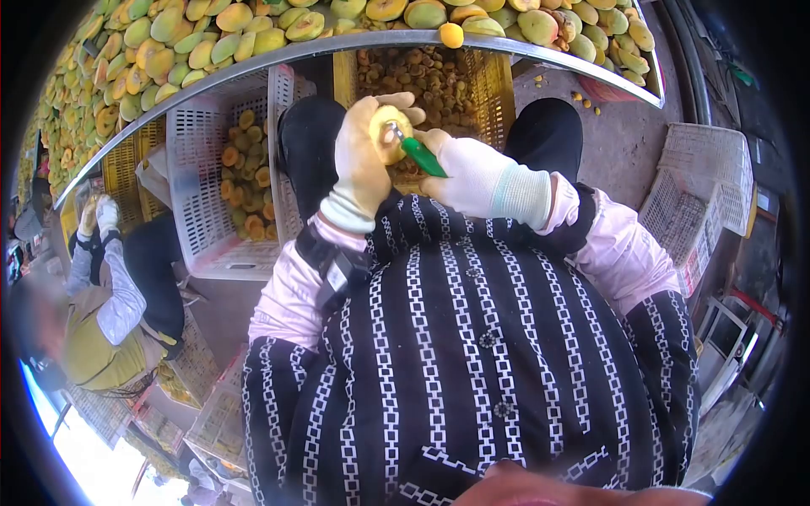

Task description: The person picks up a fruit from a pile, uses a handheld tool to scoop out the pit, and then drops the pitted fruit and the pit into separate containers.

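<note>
My left hand (361, 152), in a stained white glove, is closed around a halved yellow peach (384, 126), cut side facing up toward me. My right hand (472, 173), also gloved, grips the green handle of a pitting tool (422, 157). The tool's metal tip rests in the middle of the peach's cut face; its exact shape is hidden. Below both hands, between my knees, stands a yellow crate (502, 84) with many brown pits (422, 80) in it.
A metal-edged table (337, 40) heaped with peaches (202, 51) curves across the front. At left, a white crate (190, 194) holds peach halves (246, 181). Another gloved person (118, 312) sits farther left. Stacked white crates (696, 190) stand at right.
</note>
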A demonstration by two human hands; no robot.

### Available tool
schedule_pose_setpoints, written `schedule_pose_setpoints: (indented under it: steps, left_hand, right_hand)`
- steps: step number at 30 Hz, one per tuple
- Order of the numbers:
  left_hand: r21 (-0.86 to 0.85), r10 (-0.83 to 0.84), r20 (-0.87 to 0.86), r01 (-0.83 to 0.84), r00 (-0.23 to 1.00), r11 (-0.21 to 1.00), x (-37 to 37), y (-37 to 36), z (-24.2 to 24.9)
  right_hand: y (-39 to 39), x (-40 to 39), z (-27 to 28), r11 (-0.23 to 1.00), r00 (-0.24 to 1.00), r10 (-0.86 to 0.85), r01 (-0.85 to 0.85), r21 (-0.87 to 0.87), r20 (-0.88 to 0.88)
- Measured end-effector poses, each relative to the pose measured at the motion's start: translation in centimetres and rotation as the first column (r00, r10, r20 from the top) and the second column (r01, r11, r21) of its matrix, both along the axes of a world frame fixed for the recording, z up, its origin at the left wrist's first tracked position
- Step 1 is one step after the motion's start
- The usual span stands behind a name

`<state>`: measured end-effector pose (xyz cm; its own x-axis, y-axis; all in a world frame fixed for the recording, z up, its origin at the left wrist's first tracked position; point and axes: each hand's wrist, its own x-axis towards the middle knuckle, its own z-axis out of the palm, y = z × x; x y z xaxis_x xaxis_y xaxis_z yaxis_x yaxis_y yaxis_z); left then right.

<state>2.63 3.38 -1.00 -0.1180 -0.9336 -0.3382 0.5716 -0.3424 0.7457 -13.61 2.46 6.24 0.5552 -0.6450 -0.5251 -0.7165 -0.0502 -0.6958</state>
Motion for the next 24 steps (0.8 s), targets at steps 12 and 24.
schedule_pose_setpoints:
  steps: [12, 24]
  left_hand:
    - [-0.127, -0.067, 0.187, 0.092, 0.980, 0.988, 0.0, -0.6, -0.3]
    - [0.110, -0.019, -0.086, 0.029, 0.996, 0.994, -1.1, 0.3, -0.2]
  right_hand:
    - [-1.3, -0.7, 2.7, 0.933, 0.999, -0.040, 0.044, 0.357, -0.021]
    - [-1.1, -0.7, 1.1, 0.959, 0.996, -0.051, 0.028, 0.281, 0.073]
